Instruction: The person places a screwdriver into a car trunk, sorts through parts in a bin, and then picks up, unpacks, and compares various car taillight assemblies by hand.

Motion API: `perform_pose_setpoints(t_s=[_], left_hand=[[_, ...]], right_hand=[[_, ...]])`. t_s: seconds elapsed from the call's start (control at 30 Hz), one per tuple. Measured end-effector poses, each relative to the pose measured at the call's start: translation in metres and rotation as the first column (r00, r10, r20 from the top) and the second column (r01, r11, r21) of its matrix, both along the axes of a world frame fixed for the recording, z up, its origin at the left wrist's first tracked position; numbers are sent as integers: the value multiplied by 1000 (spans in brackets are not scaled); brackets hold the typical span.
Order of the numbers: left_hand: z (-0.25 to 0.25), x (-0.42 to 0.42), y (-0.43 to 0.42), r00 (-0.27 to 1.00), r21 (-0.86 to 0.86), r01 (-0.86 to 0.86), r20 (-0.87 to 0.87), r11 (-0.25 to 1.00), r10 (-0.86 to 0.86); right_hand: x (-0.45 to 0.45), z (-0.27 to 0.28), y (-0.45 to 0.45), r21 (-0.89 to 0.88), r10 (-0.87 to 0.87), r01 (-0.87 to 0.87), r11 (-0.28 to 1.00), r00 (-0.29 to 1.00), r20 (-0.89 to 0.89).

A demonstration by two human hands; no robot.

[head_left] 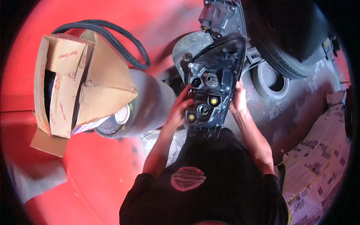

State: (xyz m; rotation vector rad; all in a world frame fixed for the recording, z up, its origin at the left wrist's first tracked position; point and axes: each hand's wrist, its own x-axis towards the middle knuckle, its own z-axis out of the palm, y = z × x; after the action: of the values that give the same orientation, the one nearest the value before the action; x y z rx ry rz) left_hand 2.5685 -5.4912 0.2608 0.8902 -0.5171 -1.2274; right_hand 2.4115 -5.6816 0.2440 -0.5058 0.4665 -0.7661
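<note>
A long black headlight assembly is held upright in front of my chest, its back side with round bulb sockets and two yellow-centred caps turned toward me. My left hand grips its left edge, fingers curled beside the sockets. Along the opposite edge, my right hand is closed around the housing, with most of its fingers hidden behind it. Above, a grey housing section continues the shape; I cannot tell whether it belongs to the same lamp.
An opened cardboard box sits at the left on a drum, with a black rubber strip behind it. A tyre and a grey ring-shaped part are at upper right. Printed paper sheeting covers something at lower right.
</note>
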Motion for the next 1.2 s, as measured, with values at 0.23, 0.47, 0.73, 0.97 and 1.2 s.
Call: perform_pose_setpoints(t_s=[0.23, 0.47, 0.73, 0.97, 1.2], left_hand=[[52, -17, -5, 816, 43, -260, 543, 965, 196], [97, -39, 24, 255, -102, -236, 953, 966, 163], [116, -54, 10, -50, 41, -398, 997, 916, -66], [83, -31, -13, 78, -86, -462, 987, 883, 137], [75, -8, -20, 448, -54, -369, 864, 928, 229]], right_hand=[[13, -6, 4, 137, 74, -78, 987, 997, 34], [21, 0, 7, 106, 107, -105, 989, 994, -7], [27, 15, 10, 7, 66, -66, 998, 998, -20], [25, 46, 12, -117, -72, 57, 991, 989, -129], [14, 81, 15, -263, -144, 86, 961, 967, -208]])
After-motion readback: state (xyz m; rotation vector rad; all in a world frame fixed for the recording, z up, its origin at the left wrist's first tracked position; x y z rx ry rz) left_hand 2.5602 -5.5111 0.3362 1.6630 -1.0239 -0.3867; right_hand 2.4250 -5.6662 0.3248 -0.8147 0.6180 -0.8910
